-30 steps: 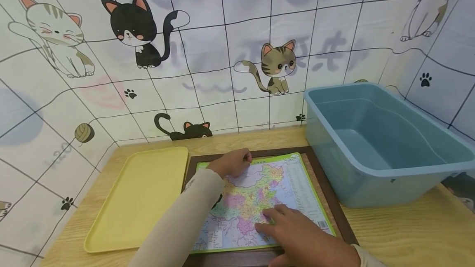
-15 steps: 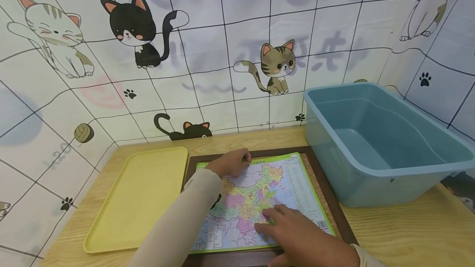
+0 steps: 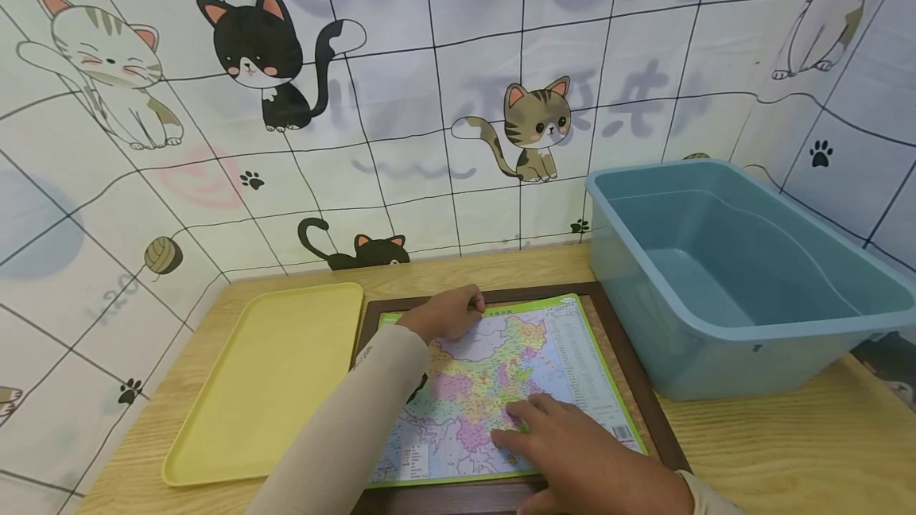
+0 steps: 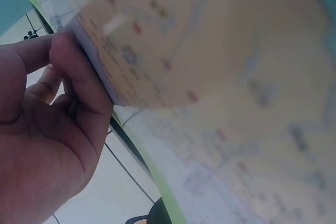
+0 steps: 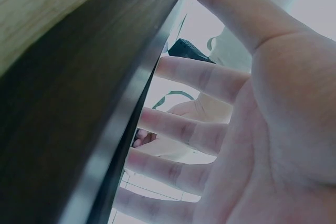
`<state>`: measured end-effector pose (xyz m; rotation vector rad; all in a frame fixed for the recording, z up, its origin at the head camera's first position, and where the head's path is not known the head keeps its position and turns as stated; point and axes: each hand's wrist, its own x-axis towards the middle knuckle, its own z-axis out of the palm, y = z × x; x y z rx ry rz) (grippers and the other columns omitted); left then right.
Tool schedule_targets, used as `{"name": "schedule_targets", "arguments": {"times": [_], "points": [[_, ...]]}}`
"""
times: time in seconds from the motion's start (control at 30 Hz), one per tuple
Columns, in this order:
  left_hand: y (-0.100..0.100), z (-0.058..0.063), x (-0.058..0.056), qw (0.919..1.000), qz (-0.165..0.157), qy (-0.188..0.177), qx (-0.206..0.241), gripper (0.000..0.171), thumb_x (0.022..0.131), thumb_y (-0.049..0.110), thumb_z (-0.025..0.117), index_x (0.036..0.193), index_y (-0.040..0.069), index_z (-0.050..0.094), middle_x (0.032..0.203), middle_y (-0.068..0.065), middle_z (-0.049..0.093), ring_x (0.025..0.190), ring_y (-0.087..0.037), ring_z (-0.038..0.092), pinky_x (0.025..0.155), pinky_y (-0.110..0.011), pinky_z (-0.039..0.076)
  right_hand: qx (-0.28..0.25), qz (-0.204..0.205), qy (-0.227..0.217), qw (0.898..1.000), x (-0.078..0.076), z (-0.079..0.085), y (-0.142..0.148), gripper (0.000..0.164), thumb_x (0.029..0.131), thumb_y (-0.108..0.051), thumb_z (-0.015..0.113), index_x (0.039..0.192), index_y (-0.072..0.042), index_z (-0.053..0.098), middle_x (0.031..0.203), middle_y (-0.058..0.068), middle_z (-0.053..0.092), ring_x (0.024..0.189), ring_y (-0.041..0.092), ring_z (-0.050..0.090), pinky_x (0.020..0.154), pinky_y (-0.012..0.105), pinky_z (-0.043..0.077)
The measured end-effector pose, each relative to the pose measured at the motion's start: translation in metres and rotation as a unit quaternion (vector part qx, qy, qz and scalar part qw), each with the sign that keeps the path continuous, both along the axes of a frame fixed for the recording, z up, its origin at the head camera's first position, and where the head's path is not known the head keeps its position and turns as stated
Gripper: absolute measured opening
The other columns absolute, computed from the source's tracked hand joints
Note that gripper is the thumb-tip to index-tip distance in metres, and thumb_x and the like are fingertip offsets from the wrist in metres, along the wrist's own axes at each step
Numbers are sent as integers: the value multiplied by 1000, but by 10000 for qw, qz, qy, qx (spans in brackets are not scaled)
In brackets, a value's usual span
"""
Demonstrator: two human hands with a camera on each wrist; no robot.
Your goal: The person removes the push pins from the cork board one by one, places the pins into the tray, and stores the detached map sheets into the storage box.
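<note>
A colourful map sheet [image 3: 494, 376] with a green border lies on a brown-framed board [image 3: 630, 356] on the table. My left hand [image 3: 447, 315] rests at the map's top edge, fingers curled. In the left wrist view, that hand [image 4: 58, 108] has its finger knuckles against the printed surface, with nothing visible in its grip. Over the map's lower right, my right hand [image 3: 580, 451] lies with fingers spread and slightly bent. The right wrist view shows the right hand's fingertips [image 5: 167, 65] along the board's dark frame [image 5: 79, 108].
Left of the board lies a flat yellow tray [image 3: 286, 380]. A deep blue plastic tub [image 3: 716, 340] stands to the right, close beside the board. Behind the wooden table [image 3: 794, 443] rises a wall covering [image 3: 429, 110] printed with cartoon cats.
</note>
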<state>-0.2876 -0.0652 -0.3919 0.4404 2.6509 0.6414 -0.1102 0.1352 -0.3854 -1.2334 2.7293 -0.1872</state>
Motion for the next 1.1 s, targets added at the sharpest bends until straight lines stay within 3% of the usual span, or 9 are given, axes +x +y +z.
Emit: {"name": "schedule_targets", "arguments": {"times": [0.2, 0.37, 0.6, 1.1], "points": [[0, 1, 2, 9999, -81, 56, -49, 7, 106, 23, 50, 105, 18, 54, 104, -2, 57, 79, -18, 52, 68, -31, 42, -52, 87, 204, 9997, 1, -2, 1, 69, 78, -70, 69, 134, -31, 61, 133, -1, 58, 120, 29, 56, 85, 45, 56], [1, 2, 4, 9999, -127, -40, 1, 8, 106, 23, 50, 104, 17, 54, 105, -3, 57, 72, -15, 52, 63, -29, 43, -95, 146, 308, 9994, 1, -5, 2, 70, 79, -77, 59, 132, -31, 62, 130, -1, 59, 117, 28, 57, 83, 44, 56], [1, 4, 3, 9999, -16, -99, 61, 9, 106, 24, 49, 105, 16, 54, 105, -4, 57, 66, -14, 50, 61, -29, 43, -41, 77, 396, 9992, 0, -4, -1, 66, 79, -69, 70, 132, -30, 62, 130, 1, 59, 123, 31, 55, 84, 47, 56], [-1, 1, 0, 9997, 114, -205, 104, 8, 105, 27, 51, 106, 19, 54, 104, -4, 57, 65, -15, 51, 61, -29, 44, -51, 42, 127, 9999, 0, -1, -1, 68, 78, -71, 68, 134, -31, 61, 134, -1, 58, 120, 28, 56, 87, 46, 55]]}}
